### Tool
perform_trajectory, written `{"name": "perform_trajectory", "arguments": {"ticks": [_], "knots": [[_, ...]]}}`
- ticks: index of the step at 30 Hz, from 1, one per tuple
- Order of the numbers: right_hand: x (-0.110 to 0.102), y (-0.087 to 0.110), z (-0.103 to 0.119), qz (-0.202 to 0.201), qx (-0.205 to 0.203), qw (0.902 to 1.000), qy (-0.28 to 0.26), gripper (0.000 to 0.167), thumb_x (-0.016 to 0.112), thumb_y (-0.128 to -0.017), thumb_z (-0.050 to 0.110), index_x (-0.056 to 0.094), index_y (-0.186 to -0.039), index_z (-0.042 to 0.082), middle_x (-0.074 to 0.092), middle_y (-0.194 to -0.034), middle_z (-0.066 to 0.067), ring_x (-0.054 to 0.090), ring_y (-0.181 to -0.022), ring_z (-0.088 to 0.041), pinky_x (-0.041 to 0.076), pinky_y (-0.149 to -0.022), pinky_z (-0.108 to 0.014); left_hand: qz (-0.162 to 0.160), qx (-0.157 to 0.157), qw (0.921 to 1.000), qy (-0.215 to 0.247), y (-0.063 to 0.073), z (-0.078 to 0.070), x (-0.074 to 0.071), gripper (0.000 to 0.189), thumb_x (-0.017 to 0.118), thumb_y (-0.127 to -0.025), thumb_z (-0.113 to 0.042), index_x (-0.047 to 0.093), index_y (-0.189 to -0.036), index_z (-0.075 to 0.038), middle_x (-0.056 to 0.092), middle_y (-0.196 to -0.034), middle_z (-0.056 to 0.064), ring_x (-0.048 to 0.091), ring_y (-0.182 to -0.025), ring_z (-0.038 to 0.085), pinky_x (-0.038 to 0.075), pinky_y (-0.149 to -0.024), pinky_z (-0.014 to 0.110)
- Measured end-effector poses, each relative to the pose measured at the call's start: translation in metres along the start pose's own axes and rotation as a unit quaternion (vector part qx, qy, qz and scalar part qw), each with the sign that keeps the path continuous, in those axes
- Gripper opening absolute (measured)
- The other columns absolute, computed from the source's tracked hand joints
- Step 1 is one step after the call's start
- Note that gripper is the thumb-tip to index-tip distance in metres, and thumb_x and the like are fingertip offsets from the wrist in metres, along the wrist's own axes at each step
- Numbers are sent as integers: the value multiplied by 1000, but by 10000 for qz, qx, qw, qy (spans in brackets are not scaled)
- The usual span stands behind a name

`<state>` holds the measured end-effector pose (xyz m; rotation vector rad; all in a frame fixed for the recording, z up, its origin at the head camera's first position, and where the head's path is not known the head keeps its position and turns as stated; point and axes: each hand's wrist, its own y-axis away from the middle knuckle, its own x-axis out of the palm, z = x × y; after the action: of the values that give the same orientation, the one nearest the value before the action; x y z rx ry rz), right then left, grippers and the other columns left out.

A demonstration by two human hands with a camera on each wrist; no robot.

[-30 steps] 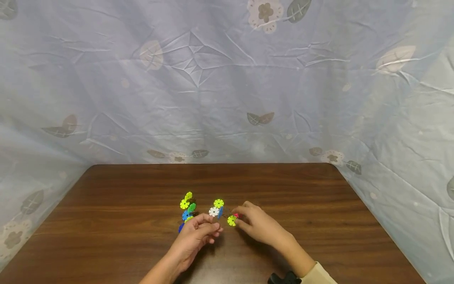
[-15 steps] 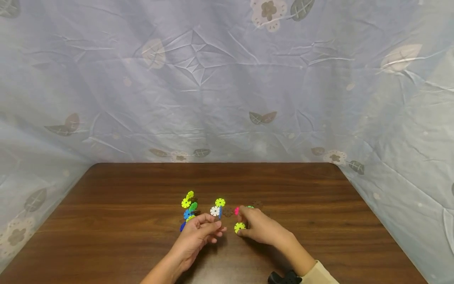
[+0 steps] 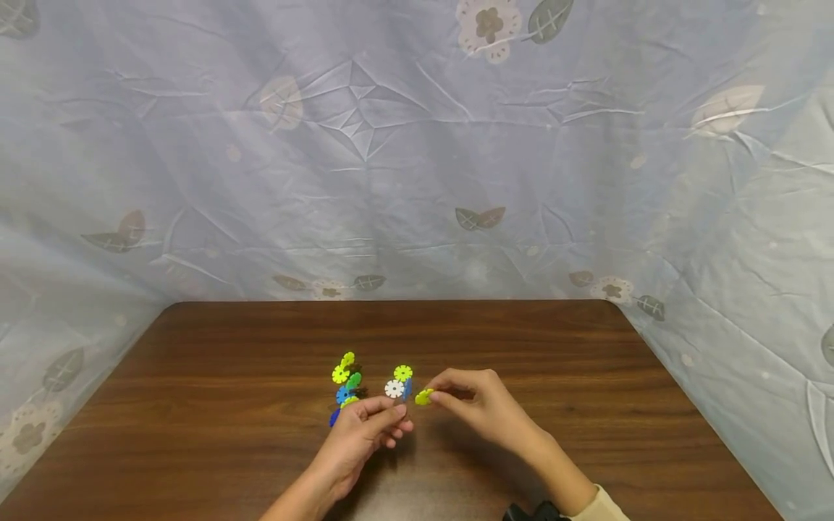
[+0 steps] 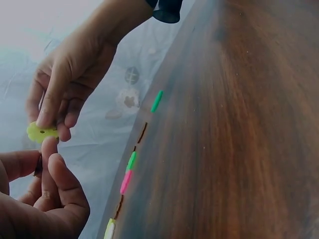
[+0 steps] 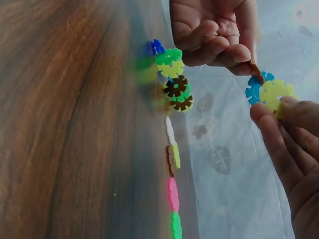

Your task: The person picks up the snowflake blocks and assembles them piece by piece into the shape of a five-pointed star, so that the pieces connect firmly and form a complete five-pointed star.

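My left hand pinches the edge of a brown notched disc, which joins a blue notched disc. Between the thumb and fingers of my right hand is a yellow notched disc, tilted in the head view. Both hands are raised off the table, close together. The yellow disc overlaps the blue one in the right wrist view; I cannot tell whether they are joined. From the left wrist, the yellow disc appears just above my left fingertips.
Left of my left hand stands a cluster of joined discs, including a green disc. Loose discs lie flat on the wooden table: white, yellow, pink, green and brown. Patterned cloth hangs behind.
My right hand first shifted right with the yellow disc, then came back left toward my left hand, turning the disc to a flatter tilt. My left hand stays nearly still.
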<state>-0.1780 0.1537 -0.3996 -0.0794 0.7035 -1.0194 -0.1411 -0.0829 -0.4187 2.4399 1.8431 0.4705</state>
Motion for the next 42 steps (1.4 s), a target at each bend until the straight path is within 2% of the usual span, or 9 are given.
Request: {"name": "perform_trajectory", "arguments": {"ticks": [9, 16, 20, 25, 28, 32, 35, 37, 42], "knots": [[4, 0, 1, -43, -151, 9997, -195, 9, 69, -101, 14, 75, -106, 10, 80, -99, -7, 79, -87, -26, 66, -78, -32, 260, 5, 9996, -78, 2, 0, 0, 10, 68, -101, -18, 71, -96, -10, 74, -82, -8, 63, -79, 6, 54, -71, 17], [9, 3, -4, 88, -141, 9961, -862, 10, 68, -101, 9, 73, -107, 3, 78, -96, -20, 78, -86, -32, 66, -74, -44, 419, -52, 9988, 232, 4, -2, 1, 10, 66, -103, -18, 68, -96, -10, 70, -81, -8, 61, -76, 5, 53, -70, 16], [11, 4, -5, 85, -327, 9941, -1035, 11, 66, -101, 5, 72, -107, -1, 78, -96, -22, 79, -85, -33, 67, -74, -40, 553, -18, 9981, 271, 5, -4, 1, 11, 64, -103, -17, 67, -94, -12, 68, -80, -9, 61, -75, 4, 53, -70, 16], [13, 4, -1, -17, -525, 9913, -1205, 10, 66, -100, 1, 72, -106, -3, 78, -95, -22, 80, -85, -27, 67, -73, -37, 653, 57, 9970, 407, 7, -7, 3, 11, 64, -103, -14, 66, -93, -13, 68, -78, -9, 61, -75, 3, 53, -70, 16], [17, 3, 0, -66, -863, 9896, -1146, 9, 65, -99, -3, 72, -105, -4, 77, -93, -23, 79, -82, -25, 67, -71, -37, 633, 85, 9969, 465, 9, -8, 4, 11, 64, -103, -13, 67, -92, -14, 68, -78, -10, 62, -75, 3, 53, -69, 15], [24, 2, 0, -242, -1049, 9889, -1029, 9, 65, -99, -4, 72, -105, -4, 77, -91, -21, 79, -80, -25, 66, -69, -34, 496, 228, 9975, 438, 10, -8, 3, 12, 64, -102, -12, 67, -91, -15, 69, -76, -11, 62, -73, 2, 52, -69, 15], [28, 2, -1, -393, -854, 9911, -947, 9, 65, -100, -2, 72, -106, -2, 78, -92, -20, 79, -81, -24, 66, -71, -33, 411, 210, 9982, 378, 10, -8, 2, 11, 64, -102, -13, 66, -91, -14, 69, -77, -10, 61, -74, 3, 52, -70, 16], [29, 3, -2, -392, -795, 9934, -733, 9, 64, -101, 1, 71, -106, 0, 78, -93, -17, 79, -82, -24, 66, -73, -32, 402, 49, 9987, 297, 10, -8, -1, 11, 65, -103, -16, 67, -93, -13, 69, -79, -9, 61, -75, 4, 53, -71, 16], [22, 4, -4, -209, -542, 9983, -64, 10, 66, -103, 10, 73, -109, 9, 79, -99, -8, 78, -85, -19, 66, -76, -29, 393, -276, 9982, -369, 10, 1, -18, 18, 63, -105, -22, 68, -100, -6, 69, -83, -6, 60, -80, 9, 53, -70, 18]]}}
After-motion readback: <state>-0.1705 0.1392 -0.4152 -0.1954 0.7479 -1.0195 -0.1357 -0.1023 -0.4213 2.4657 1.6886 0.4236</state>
